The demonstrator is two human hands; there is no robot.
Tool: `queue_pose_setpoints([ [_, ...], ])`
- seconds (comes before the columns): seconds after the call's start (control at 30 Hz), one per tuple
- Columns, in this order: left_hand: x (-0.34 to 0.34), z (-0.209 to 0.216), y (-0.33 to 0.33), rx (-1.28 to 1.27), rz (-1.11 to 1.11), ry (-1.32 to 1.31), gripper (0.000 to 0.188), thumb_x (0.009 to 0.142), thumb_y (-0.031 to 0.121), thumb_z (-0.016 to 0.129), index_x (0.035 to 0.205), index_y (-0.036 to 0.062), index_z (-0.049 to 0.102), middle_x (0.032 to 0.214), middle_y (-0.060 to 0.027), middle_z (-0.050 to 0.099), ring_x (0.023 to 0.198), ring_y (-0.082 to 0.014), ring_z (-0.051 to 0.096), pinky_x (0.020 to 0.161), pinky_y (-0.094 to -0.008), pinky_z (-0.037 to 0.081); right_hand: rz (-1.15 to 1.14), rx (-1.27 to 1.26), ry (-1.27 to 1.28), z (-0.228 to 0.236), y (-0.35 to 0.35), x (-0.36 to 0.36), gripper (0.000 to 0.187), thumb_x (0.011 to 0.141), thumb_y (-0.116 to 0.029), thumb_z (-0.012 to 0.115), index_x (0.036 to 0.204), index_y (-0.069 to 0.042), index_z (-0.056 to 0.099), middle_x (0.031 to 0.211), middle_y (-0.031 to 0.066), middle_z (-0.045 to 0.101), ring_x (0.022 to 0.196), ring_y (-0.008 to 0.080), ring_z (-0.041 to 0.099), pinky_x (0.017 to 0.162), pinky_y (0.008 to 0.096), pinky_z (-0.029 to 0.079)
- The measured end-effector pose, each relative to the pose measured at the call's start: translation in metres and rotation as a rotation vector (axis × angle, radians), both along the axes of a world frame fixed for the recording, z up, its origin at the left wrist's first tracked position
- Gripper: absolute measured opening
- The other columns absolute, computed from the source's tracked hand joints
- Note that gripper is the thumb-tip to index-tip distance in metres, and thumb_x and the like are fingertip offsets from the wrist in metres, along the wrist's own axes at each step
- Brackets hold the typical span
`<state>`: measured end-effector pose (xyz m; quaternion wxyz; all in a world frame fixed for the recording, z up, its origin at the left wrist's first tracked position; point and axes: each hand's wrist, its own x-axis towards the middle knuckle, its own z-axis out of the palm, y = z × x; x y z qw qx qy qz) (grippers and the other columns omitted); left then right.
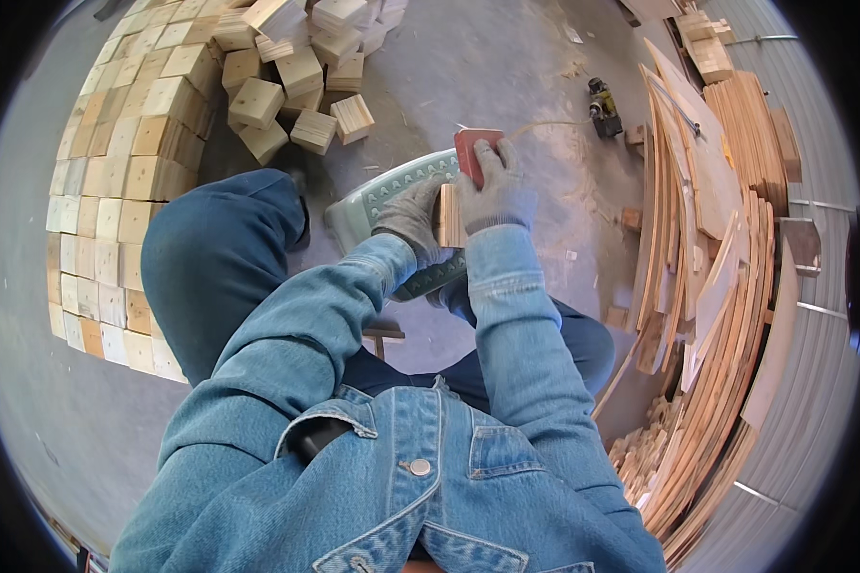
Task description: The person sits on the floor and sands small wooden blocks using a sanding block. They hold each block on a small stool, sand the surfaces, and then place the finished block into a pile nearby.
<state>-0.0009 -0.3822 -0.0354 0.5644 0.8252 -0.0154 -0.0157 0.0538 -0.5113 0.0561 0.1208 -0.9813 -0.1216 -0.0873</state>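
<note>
My left hand (413, 218), in a grey glove, grips a small wooden block (451, 218) from its left side. My right hand (495, 189), gloved in grey too, holds a flat red pad (476, 153) that looks like sandpaper, just beyond the block. Its fingers press on the pad's upper face, and the wrist is close beside the block. Under both hands is a pale green plastic crate or stool (354, 205) with a pattern of holes, between my knees. The block's underside is hidden, so I cannot tell whether it rests on the plastic.
A large stack of wooden blocks (115, 181) stands at the left. Several loose blocks (301, 72) lie heaped at the far left. A power tool (603, 108) with a cord sits on the floor at the far right. Wooden boards (750, 306) and offcuts (655, 435) line the right side.
</note>
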Motion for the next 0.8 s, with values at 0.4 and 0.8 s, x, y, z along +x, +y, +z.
queue_pose_setpoints([
  [0.4,0.004,-0.026,-0.004,-0.073,-0.023,0.027,0.079,0.072,0.030,0.087,0.143,0.0162,0.054,0.141,-0.0189,0.060,0.136,-0.0406,0.057,0.118,-0.0448,0.045,0.122,-0.011,0.068,0.007,-0.047,-0.147,0.069,0.083,-0.037,0.083,0.145,-0.013,0.066,0.158,0.0225,0.050,0.124,0.0453,0.059,0.105,0.0576,0.048],
  [0.8,0.016,-0.025,-0.008,-0.036,0.112,-0.015,0.080,0.073,0.034,0.088,0.144,0.0153,0.056,0.141,-0.0189,0.061,0.138,-0.0388,0.056,0.119,-0.0436,0.045,0.236,0.056,-0.058,0.009,-0.060,-0.116,0.063,0.071,-0.024,0.088,0.131,-0.017,0.075,0.149,0.0164,0.059,0.126,0.0399,0.061,0.106,0.0564,0.048],
])
